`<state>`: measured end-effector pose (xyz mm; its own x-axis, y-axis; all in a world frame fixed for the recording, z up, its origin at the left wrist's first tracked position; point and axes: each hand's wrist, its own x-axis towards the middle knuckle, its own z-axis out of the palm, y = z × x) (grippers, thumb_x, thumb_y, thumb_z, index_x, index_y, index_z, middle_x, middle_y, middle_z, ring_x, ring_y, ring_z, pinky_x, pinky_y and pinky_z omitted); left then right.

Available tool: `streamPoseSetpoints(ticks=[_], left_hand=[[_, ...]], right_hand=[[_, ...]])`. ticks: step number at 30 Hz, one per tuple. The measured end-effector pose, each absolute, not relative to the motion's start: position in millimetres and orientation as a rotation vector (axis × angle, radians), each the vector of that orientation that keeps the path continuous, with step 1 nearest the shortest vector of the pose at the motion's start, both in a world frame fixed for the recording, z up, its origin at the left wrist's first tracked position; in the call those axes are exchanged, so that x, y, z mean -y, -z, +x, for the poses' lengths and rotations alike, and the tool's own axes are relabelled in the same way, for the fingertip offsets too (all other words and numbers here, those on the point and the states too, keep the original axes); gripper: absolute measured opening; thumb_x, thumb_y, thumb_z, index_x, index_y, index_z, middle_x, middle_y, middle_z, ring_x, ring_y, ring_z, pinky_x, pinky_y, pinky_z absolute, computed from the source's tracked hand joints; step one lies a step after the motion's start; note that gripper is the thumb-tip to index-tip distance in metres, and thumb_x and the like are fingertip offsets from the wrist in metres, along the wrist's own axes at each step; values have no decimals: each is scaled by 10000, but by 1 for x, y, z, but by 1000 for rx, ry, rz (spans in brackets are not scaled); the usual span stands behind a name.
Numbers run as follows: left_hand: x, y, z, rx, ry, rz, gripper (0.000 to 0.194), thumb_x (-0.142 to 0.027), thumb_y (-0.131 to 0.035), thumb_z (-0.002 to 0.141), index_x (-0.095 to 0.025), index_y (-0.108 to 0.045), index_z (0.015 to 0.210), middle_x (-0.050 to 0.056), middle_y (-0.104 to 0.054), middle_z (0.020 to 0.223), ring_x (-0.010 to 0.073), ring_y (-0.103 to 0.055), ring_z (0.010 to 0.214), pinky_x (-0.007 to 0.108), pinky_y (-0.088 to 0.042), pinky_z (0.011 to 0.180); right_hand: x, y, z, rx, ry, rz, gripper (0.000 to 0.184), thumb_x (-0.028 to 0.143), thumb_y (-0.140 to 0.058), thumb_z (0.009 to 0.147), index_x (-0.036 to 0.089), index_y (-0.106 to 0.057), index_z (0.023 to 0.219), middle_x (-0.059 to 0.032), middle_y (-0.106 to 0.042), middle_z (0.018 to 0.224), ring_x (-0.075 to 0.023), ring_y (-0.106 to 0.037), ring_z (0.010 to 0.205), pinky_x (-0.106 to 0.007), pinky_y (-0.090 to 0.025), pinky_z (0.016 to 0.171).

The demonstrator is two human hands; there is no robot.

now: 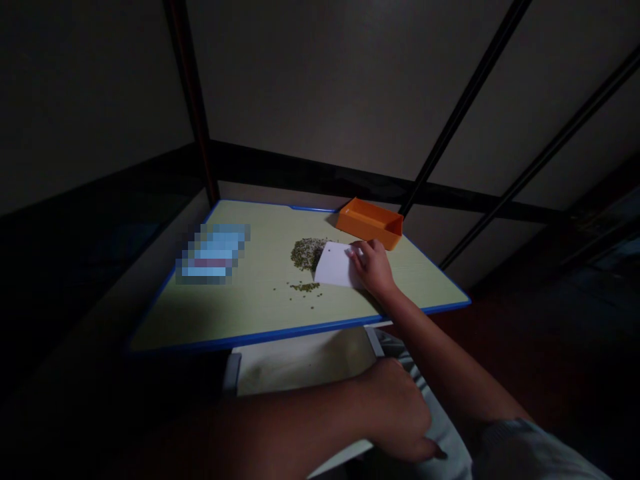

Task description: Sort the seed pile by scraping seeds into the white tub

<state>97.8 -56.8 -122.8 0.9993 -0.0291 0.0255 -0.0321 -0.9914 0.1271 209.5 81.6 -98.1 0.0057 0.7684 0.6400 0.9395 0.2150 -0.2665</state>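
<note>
My right hand (373,267) pinches a thin white card (336,265) at its right end, thumb on top. The card slants over the table with its left edge against a heap of small green beans (305,255); paler grains seem mixed in. A few loose beans (306,287) lie scattered just in front of the heap. Below the table edge, above my lap, my left hand (400,413) is bent at the wrist and curled closed. One dark-tipped digit pokes out from it; its other fingers are mostly hidden, and nothing shows in it.
An orange open box (370,227) stands at the table's back right, just beyond my right hand. Toward the left side lies a blurred-out blue item (215,252). The pale tabletop (260,300) has a blue rim. Under it is an open drawer or tray (310,360). Panelled walls rise behind.
</note>
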Motion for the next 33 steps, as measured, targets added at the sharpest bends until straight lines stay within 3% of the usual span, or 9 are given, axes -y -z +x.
streamPoseSetpoints(ticks=[27,33], left_hand=[[57,118,97,29,-30,3023,424,-549,-526,876,-191,-740,801,41,-713,677,215,-673,692,350,-458,579],[58,117,97,13,-12,3030,469,-568,-462,908,-198,-735,820,39,-710,679,224,-673,707,357,-469,608]], right_hand=[[-78,100,210,1828,345,-1478,267,335,-488,919,175,-647,1060,-109,-559,954,-262,-548,927,-377,-456,835],[-79,101,210,1811,365,-1519,262,337,-489,918,178,-645,1055,-111,-562,958,-264,-550,917,-379,-456,819]])
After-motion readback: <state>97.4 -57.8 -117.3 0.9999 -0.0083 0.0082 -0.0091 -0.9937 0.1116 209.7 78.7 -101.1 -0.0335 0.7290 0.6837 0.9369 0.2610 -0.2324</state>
